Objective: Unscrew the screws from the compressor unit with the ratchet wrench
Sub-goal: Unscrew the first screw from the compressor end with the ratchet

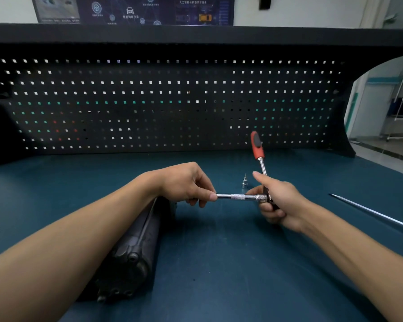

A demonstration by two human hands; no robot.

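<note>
The ratchet wrench (257, 145) has a red and black handle that points up and away above the bench. My right hand (277, 201) grips its head end. A chrome extension bar (239, 196) sticks out sideways from the head toward the left. My left hand (189, 184) pinches the bar's free end with thumb and fingers. The black compressor unit (135, 247) lies lengthwise on the mat under my left forearm, partly hidden by it. Both hands hover to the right of its far end.
A small chrome socket bit (244, 182) stands upright on the teal bench mat (242, 263) just behind the extension bar. A long screwdriver (372, 213) lies at the right. A black pegboard (172, 101) walls off the back of the bench.
</note>
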